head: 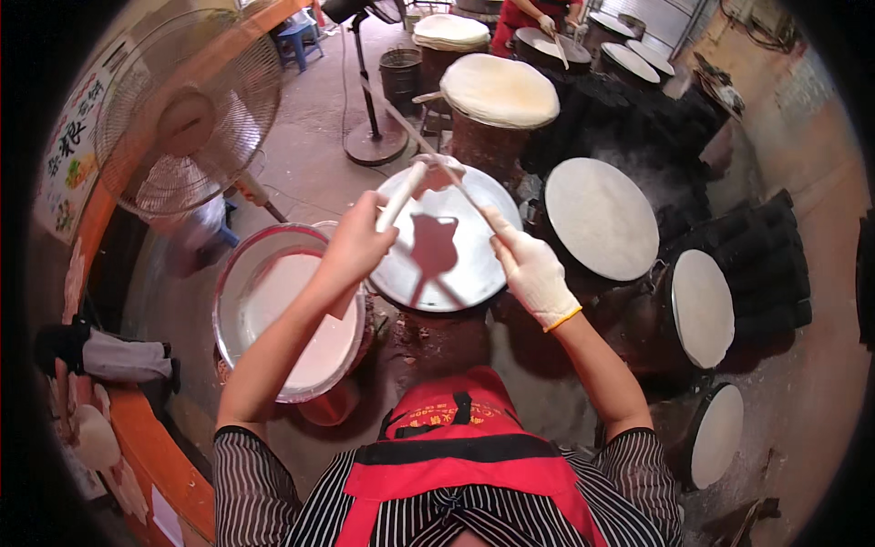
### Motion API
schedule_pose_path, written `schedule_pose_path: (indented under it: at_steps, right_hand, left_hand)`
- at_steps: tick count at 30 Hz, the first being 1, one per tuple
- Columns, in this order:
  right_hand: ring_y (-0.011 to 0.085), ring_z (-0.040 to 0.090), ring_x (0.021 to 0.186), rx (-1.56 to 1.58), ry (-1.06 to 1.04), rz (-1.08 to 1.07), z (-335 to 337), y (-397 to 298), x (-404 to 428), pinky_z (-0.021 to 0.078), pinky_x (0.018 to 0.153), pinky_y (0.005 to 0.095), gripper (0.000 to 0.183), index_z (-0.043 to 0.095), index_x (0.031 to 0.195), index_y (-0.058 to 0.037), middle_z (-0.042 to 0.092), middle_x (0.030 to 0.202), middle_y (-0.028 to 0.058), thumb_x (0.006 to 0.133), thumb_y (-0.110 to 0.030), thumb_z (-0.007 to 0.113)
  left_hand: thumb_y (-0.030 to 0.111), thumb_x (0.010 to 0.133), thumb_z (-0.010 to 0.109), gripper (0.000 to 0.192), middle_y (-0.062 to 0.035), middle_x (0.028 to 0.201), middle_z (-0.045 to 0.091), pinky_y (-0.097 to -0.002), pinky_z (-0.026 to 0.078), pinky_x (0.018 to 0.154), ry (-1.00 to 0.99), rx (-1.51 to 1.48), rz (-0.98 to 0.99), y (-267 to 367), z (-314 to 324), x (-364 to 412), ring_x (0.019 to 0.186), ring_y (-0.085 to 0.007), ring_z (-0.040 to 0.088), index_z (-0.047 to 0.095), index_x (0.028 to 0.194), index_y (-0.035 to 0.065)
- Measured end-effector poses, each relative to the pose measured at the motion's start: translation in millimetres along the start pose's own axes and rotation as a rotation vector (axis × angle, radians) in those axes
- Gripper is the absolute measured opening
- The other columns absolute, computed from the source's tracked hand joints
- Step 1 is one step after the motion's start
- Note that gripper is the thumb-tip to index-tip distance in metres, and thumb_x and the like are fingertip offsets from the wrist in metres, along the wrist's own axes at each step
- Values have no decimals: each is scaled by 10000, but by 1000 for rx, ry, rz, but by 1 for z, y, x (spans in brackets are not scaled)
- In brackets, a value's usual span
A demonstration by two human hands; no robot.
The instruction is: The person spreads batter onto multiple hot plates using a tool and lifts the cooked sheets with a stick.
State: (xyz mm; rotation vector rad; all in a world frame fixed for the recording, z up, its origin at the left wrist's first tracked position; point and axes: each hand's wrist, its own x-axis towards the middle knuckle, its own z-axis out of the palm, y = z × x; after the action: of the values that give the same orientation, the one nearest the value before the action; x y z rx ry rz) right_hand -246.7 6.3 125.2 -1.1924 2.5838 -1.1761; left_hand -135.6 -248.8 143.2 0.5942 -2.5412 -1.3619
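My left hand (361, 239), bare, grips the pale handle of a ladle (403, 195), whose bowl is raised over the far rim of a round metal griddle (478, 267). My right hand (530, 263), in a white knitted glove, holds a long thin stick (427, 147) that slants up to the left and crosses by the ladle's bowl. Shadows fall on the griddle's shiny surface. A large bucket of white batter (331, 349) stands left of the griddle, below my left forearm.
Round griddles with pale flatbreads (601, 219) stand along the right. Stacked flatbreads (500, 91) lie beyond the griddle. Large fans (188, 123) stand at the left and back. A co-worker's gloved hand (547, 24) works at a far griddle; another person (126, 355) is at far left.
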Motion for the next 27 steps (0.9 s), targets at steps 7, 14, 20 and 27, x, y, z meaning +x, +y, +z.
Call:
schedule_pose_path:
  at_steps: [7, 14, 20, 27]
  right_hand:
    - [41, 363, 435, 963, -169, 832, -7, 115, -73, 327, 365, 205, 470, 414, 1462, -307, 415, 600, -65, 999, -270, 489]
    - [261, 668, 855, 258, 69, 340, 71, 158, -123, 510, 780, 410, 493, 412, 1463, -205, 690, 949, 92, 981, -251, 506]
    - [381, 648, 820, -98, -50, 599, 76, 149, -127, 484, 734, 479, 490, 448, 1432, -259, 662, 952, 215, 951, -301, 529]
    - [56, 348, 386, 688, 127, 664, 139, 138, -40, 314, 342, 244, 452, 484, 1424, -247, 401, 597, -57, 974, -263, 515]
  left_hand:
    - [34, 677, 672, 313, -143, 791, 646, -351, 509, 596, 84, -205, -190, -14, 140, 14, 661, -217, 647, 552, 964, -8]
    - [109, 704, 667, 253, -177, 724, 666, -358, 503, 538, 350, -201, -245, -36, 202, 44, 584, -221, 658, 591, 906, -23]
    - [26, 681, 576, 276, -215, 835, 666, -487, 494, 725, 509, 224, 18, -29, 152, 63, 801, -403, 639, 632, 950, 11]
    - [65, 680, 601, 258, -192, 822, 652, -437, 477, 715, 439, 182, 49, -57, 97, 61, 807, -363, 631, 662, 927, 24]
